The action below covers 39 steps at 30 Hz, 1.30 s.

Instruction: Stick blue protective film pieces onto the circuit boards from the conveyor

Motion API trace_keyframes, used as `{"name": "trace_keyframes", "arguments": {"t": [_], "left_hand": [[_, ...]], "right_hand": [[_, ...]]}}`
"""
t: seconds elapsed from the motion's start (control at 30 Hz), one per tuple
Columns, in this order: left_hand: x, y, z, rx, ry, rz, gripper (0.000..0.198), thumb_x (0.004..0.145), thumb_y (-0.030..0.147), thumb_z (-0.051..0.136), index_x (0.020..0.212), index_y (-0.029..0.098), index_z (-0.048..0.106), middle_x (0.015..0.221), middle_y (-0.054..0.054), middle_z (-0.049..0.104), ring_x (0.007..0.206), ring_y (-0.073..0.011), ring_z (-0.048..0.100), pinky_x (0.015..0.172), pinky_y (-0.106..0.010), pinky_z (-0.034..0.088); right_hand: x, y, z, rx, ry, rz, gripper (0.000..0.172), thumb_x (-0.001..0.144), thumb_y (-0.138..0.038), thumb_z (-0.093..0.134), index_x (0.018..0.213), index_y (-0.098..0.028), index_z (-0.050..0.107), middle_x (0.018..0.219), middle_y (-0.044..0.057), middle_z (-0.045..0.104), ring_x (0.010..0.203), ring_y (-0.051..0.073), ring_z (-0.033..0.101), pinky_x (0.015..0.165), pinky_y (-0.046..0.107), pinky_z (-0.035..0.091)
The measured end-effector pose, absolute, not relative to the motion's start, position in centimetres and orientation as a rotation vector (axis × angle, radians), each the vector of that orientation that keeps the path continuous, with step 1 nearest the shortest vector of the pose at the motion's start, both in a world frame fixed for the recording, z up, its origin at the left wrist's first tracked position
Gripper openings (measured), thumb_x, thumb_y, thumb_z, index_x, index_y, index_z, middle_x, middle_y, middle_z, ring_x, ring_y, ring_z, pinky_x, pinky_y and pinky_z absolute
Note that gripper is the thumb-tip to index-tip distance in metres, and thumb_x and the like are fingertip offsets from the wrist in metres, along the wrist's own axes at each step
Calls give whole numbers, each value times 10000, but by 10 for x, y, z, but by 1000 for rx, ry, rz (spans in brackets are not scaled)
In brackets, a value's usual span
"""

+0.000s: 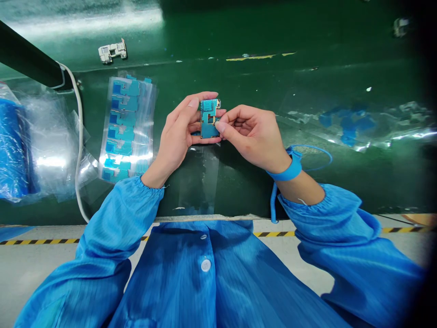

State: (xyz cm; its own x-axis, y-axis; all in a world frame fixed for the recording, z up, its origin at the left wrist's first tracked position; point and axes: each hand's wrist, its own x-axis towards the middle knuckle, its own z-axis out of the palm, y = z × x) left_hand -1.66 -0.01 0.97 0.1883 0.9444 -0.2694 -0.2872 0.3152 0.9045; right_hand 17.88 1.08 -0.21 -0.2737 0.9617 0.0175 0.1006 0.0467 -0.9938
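while the left hand (179, 130) holds one circuit board (209, 131) above the green bench (191, 73), long axis pointing away from the body, the right hand (254, 136) pinches narrowly at its right edge, on what i cannot quite tell. one clear sheet (144, 134) with seven stickers (123, 119) lies left; bench stretches well beyond the fingers.

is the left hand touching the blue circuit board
Touching. The head view shows the left hand holding the blue circuit board, with fingers bracketing its top and bottom edges.
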Motion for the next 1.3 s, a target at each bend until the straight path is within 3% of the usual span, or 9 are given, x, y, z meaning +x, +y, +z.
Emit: {"name": "trace_keyframes", "arguments": {"t": [0.1,0.33,1.13,1.3], "left_hand": [[-17,0,9,850,995,1015,496,1084,634,600,1403,274,720,1230,-74,851,1126,-274,831,920,-383,727],[-18,2,10,828,971,1002,500,1089,640,594,1403,271,715,1281,-84,847,1188,-306,826,924,-397,734],[-17,1,11,847,904,1044,418,1140,533,543,1348,217,720,1233,-101,844,1127,-324,843,903,-493,757],[-16,2,11,858,950,1028,482,1099,611,580,1376,240,717,1249,-94,853,1146,-311,844,902,-429,747]], "right_hand": [[178,10,-2,-1138,-1499,1336,426,930,-619,904,877,-237,724,857,36,704,781,190,683,752,383,663],[178,10,-4,-1128,-1478,1338,346,956,-504,909,869,-224,725,877,36,703,783,176,684,765,366,645],[179,10,-7,-1147,-1503,1306,356,960,-511,904,857,-228,714,870,35,696,754,173,647,718,367,617],[179,10,-9,-1123,-1513,1280,369,965,-526,893,859,-224,709,848,26,707,733,158,644,699,342,609]]}}
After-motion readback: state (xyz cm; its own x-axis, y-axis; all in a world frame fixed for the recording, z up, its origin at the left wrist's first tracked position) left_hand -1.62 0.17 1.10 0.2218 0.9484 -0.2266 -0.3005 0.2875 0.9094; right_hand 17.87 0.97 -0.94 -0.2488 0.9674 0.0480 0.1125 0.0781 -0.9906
